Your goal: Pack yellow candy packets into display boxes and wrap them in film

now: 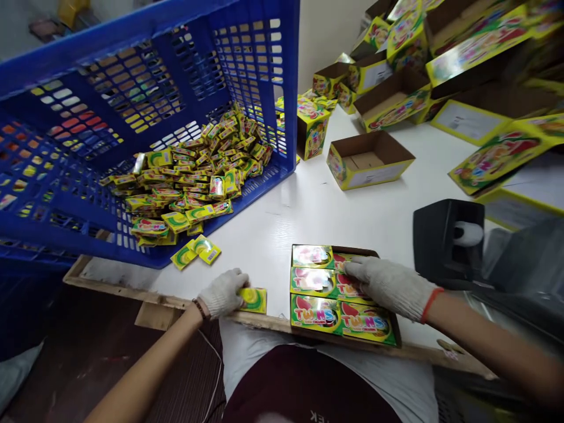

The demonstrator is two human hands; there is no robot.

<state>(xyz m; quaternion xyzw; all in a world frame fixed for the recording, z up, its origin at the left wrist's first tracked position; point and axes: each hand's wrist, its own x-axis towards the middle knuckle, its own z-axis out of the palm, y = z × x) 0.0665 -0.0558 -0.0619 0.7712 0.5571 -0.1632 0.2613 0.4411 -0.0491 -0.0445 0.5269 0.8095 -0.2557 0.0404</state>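
Observation:
My left hand (224, 292), in a white knitted glove, closes on the left end of a small yellow-green candy pack (254, 300) at the table's front edge. To its right lies a shallow carton (400, 335) holding two columns of packs with "TWINS" lettering (315, 312). My right hand (392, 285), gloved with a red cuff, rests over the right column, fingers stretched out onto the upper packs and partly covering them. A few loose packs (207, 249) lie on the table near my left hand, by the crate's opening.
A blue plastic crate (288, 88) lies on its side at the left, with a heap of packs (194, 176) inside. An open carton (374, 176) stands beyond the filled one. More cartons (392, 100) pile up at the back right. A black tape dispenser (434, 241) stands at right on the white table (282, 217).

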